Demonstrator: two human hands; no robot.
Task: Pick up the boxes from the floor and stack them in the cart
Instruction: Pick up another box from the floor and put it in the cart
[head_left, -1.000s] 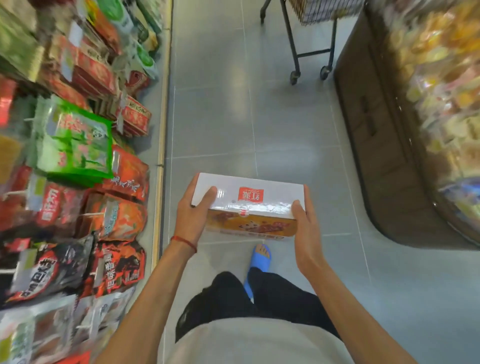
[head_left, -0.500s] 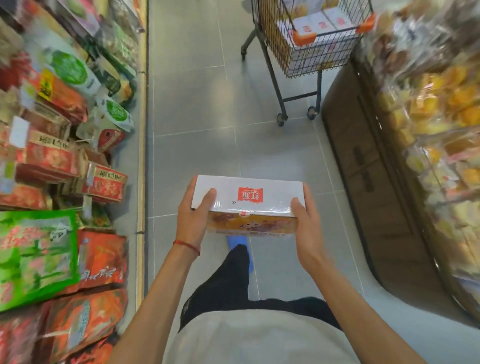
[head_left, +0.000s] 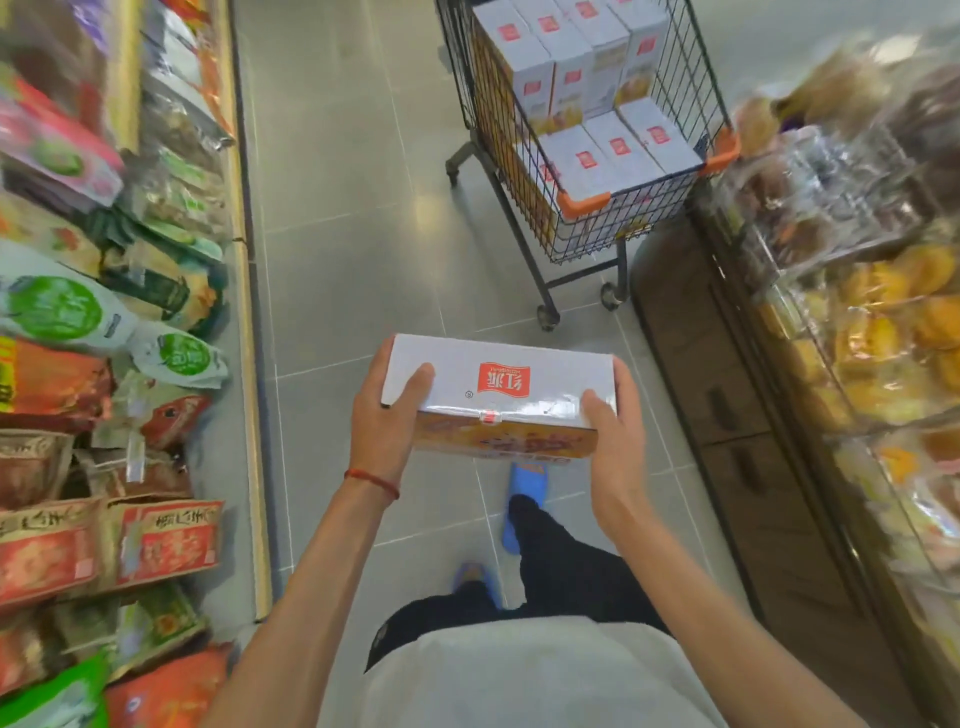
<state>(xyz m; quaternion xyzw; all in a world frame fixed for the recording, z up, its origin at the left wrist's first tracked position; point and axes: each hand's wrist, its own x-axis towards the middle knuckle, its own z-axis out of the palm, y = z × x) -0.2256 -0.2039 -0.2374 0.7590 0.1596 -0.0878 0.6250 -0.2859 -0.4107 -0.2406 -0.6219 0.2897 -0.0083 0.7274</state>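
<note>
Closer now, black wire cart (head_left: 597, 218) stacked with white boxes (head_left: 618, 150) ahead-right. Left hand (head_left: 384, 415) and right hand (head_left: 613, 441) grip white cardboard box with red logo (head_left: 498, 389) by its ends, above grey tiled floor (head_left: 343, 260); snack shelves (head_left: 104, 364) left, wooden bakery counter (head_left: 727, 415) right.

White box (head_left: 498, 379) with red logo, black wire cart (head_left: 597, 228) with orange corners

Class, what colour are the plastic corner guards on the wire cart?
Orange corner guards on the cart; head view shows them best.
</note>
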